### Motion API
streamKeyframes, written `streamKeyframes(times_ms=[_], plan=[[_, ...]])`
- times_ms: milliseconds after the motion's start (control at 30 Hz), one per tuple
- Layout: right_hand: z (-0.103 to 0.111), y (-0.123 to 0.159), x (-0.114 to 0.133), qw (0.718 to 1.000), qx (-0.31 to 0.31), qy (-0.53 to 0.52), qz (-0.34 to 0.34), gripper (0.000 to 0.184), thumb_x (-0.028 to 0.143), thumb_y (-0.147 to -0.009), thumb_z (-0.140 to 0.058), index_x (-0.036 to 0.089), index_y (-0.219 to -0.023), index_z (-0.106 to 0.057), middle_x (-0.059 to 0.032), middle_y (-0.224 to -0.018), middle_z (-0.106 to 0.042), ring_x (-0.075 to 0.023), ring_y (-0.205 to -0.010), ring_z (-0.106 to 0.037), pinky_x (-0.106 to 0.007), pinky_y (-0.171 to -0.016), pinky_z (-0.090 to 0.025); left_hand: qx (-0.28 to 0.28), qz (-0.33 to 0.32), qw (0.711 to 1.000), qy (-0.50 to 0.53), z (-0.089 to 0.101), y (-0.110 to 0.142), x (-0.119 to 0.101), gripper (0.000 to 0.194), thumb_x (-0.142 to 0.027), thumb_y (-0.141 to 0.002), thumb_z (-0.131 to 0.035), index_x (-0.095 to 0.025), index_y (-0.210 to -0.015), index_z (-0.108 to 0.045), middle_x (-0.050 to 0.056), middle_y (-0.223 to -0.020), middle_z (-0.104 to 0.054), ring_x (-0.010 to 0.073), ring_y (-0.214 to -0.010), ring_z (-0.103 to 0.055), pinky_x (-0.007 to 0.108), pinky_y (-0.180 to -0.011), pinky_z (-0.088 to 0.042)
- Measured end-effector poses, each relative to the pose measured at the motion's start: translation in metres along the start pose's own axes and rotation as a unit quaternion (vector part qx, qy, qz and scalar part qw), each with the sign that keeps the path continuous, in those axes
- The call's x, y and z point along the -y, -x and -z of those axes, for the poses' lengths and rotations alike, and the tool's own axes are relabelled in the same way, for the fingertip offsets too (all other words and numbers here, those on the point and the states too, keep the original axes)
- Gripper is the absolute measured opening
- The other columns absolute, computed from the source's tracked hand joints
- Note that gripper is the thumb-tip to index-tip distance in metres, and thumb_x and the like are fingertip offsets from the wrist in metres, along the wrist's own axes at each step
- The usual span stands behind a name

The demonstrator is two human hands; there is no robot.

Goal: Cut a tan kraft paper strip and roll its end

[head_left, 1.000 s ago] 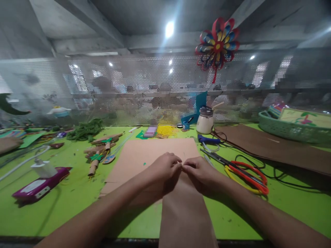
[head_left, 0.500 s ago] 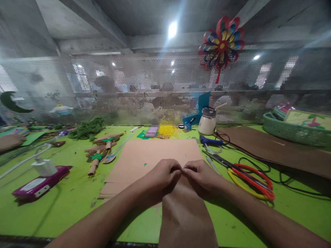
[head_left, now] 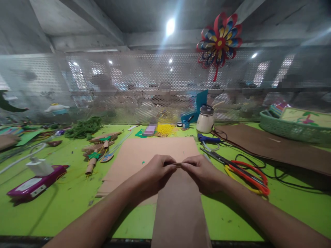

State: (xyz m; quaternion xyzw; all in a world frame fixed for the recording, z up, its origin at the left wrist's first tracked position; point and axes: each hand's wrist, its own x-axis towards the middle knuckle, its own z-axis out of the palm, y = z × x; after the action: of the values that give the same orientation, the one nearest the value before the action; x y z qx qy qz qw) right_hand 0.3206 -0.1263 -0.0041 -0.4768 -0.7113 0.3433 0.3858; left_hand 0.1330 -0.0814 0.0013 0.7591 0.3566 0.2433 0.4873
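My left hand [head_left: 155, 172] and my right hand [head_left: 199, 172] meet at the far end of a long brown paper strip [head_left: 178, 210] that runs toward me over the table's front edge. Both hands are closed, pinching that far edge between thumb and fingers, fingertips almost touching. Under the strip lies a stack of tan paper sheets [head_left: 144, 155] on the green table [head_left: 64, 193].
Red and yellow scissors [head_left: 245, 170] and black cables lie right of my hands. A white jar [head_left: 205, 120], a green basket [head_left: 292, 129], dark brown sheets [head_left: 271, 146], a magenta phone [head_left: 33, 184] with charger, cardboard craft pieces [head_left: 99, 150] and a perforated screen [head_left: 129, 86] surround the work area.
My hands stay pinched on the strip's far edge and have drawn slightly apart. The view has shifted a little.
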Motion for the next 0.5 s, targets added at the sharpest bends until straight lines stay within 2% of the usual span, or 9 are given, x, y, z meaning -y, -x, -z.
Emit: streamKeyframes(times_ms=[67,167,267,367,433,500], plan=[[0.0,-0.001,-0.002,1.0,-0.019,-0.006,-0.011,0.028,0.034,-0.084,-0.049,0.012,-0.078,-0.067,-0.0028,-0.073,-0.061,-0.0137,-0.067,-0.051,-0.022,-0.057,-0.037,-0.009,0.025,0.999,0.024,0.001,0.001,0.003,0.029,-0.036,-0.077,-0.053,-0.011,-0.088,-0.063,0.004,-0.075,-0.06,0.0136,-0.064,-0.051,0.023,-0.056,-0.038],[0.0,-0.002,-0.004,0.999,-0.028,-0.016,-0.015,0.029,0.036,-0.082,-0.051,0.012,-0.076,-0.066,-0.003,-0.071,-0.06,-0.0136,-0.067,-0.05,-0.022,-0.058,-0.037,-0.013,0.02,1.0,0.016,0.005,0.001,0.005,0.029,-0.037,-0.076,-0.053,-0.011,-0.085,-0.063,0.003,-0.073,-0.059,0.0126,-0.063,-0.049,0.022,-0.056,-0.037],[-0.001,0.0,-0.002,0.996,-0.002,-0.085,-0.041,0.028,0.038,-0.08,-0.054,0.011,-0.075,-0.063,-0.0016,-0.068,-0.055,-0.0121,-0.063,-0.047,-0.022,-0.056,-0.036,0.01,0.001,1.0,-0.02,0.01,0.0,0.004,0.028,-0.037,-0.076,-0.053,-0.012,-0.083,-0.064,0.002,-0.074,-0.059,0.0132,-0.067,-0.049,0.022,-0.058,-0.037],[-0.002,0.004,0.001,0.978,0.038,-0.188,-0.089,0.025,0.039,-0.079,-0.055,0.013,-0.077,-0.057,0.0022,-0.062,-0.047,-0.0089,-0.053,-0.04,-0.021,-0.049,-0.032,0.026,-0.005,0.999,-0.033,0.014,0.0,0.002,0.027,-0.036,-0.076,-0.052,-0.012,-0.085,-0.063,0.001,-0.073,-0.059,0.0133,-0.066,-0.049,0.023,-0.058,-0.037],[-0.001,0.005,0.003,0.974,0.051,-0.201,-0.095,0.024,0.038,-0.08,-0.054,0.014,-0.073,-0.054,0.0042,-0.058,-0.041,-0.0077,-0.049,-0.035,-0.021,-0.046,-0.029,0.027,-0.001,0.999,-0.041,0.015,0.0,0.001,0.027,-0.037,-0.076,-0.052,-0.012,-0.083,-0.063,0.001,-0.07,-0.058,0.0133,-0.064,-0.049,0.023,-0.057,-0.036],[0.002,0.005,0.002,0.981,0.049,-0.167,-0.084,0.026,0.037,-0.08,-0.053,0.015,-0.067,-0.052,0.0047,-0.056,-0.037,-0.0076,-0.049,-0.032,-0.021,-0.046,-0.027,0.009,0.003,0.998,-0.057,0.014,0.001,-0.001,0.026,-0.037,-0.076,-0.053,-0.013,-0.078,-0.062,0.001,-0.066,-0.056,0.013,-0.062,-0.049,0.023,-0.056,-0.036]])
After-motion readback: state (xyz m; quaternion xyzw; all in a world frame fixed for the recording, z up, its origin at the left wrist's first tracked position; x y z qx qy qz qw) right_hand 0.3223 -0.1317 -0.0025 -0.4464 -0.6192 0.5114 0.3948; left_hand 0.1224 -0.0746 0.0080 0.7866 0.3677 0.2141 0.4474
